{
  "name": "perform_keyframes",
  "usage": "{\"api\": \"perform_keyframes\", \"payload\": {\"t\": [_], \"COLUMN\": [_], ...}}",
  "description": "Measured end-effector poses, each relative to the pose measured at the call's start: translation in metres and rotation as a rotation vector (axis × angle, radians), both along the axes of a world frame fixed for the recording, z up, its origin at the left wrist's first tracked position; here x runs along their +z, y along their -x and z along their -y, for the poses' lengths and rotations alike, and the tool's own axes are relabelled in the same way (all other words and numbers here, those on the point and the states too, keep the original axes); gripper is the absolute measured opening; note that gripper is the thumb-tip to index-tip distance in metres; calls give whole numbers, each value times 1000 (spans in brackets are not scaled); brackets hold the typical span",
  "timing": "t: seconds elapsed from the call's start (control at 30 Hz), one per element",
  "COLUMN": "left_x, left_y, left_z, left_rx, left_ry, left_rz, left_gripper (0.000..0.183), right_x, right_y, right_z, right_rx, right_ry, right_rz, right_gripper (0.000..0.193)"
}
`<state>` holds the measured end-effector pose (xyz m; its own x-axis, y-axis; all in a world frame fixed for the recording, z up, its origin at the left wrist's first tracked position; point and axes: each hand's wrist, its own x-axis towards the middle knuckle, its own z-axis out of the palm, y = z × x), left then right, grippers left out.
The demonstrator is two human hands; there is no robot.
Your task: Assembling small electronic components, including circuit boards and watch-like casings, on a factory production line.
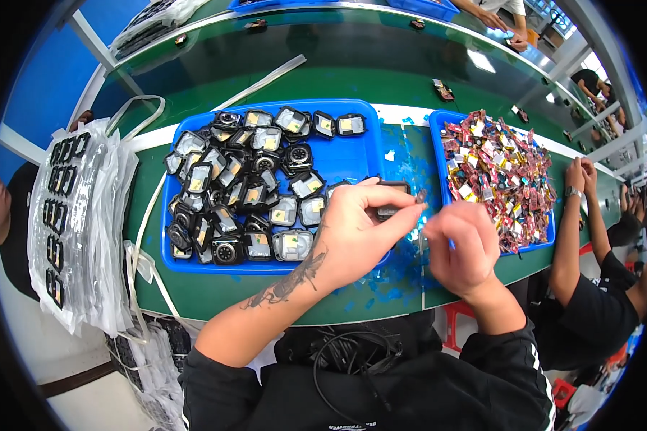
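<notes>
- Black, rounded-square case: I saw it in the left hand, pinched between thumb and fingers, just beyond the right side of the first tray and partly hidden by those fingers.
- By that thumb's tip I made out a small, blurred greyish-brown piece, too indistinct for me to name.
- The right hand was curled narrow close by, its fingers bent toward the left thumb; motion blur kept me from telling whether it gripped anything.
- Under and beyond the left forearm I had a blue plastic tray with rounded corners, loaded with black cases with pale windows and yellowish patches; some showed round, lens-like discs. Its upper right part was bare.
- To the right, well apart from that one, I saw a second blue plastic tray, heaped with reddish circuit pieces bearing white and yellow parts.
- Between the trays, blue film scraps littered the green worktable.
- At my far left were stacked clear plastic sleeves holding dark pieces; a long whitish strip lay beyond the first tray.
- On the right I noticed a co-worker's raised hands, one wrist wearing a watch.
</notes>
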<state>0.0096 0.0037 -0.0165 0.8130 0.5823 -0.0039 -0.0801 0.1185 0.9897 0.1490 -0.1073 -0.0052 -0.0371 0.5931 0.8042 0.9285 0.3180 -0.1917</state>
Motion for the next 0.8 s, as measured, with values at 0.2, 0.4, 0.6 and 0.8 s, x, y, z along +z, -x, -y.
{"api": "perform_keyframes", "payload": {"t": [0.2,0.4,0.6,0.8], "left_x": [1,9,11,3], "left_y": [2,4,2,0], "left_z": [0,1,-1,5], "left_rx": [30,-194,-35,3], "left_ry": [170,251,204,-63], "left_rz": [49,15,43,152], "left_gripper": [12,14,27,48], "right_x": [6,11,2,12], "right_y": [-8,-7,-23,-2], "right_z": [9,5,12,5], "right_rx": [-105,150,333,2], "right_ry": [583,399,312,457], "right_rz": [-617,-792,-1123,-830], "right_gripper": [22,17,16,16]}}
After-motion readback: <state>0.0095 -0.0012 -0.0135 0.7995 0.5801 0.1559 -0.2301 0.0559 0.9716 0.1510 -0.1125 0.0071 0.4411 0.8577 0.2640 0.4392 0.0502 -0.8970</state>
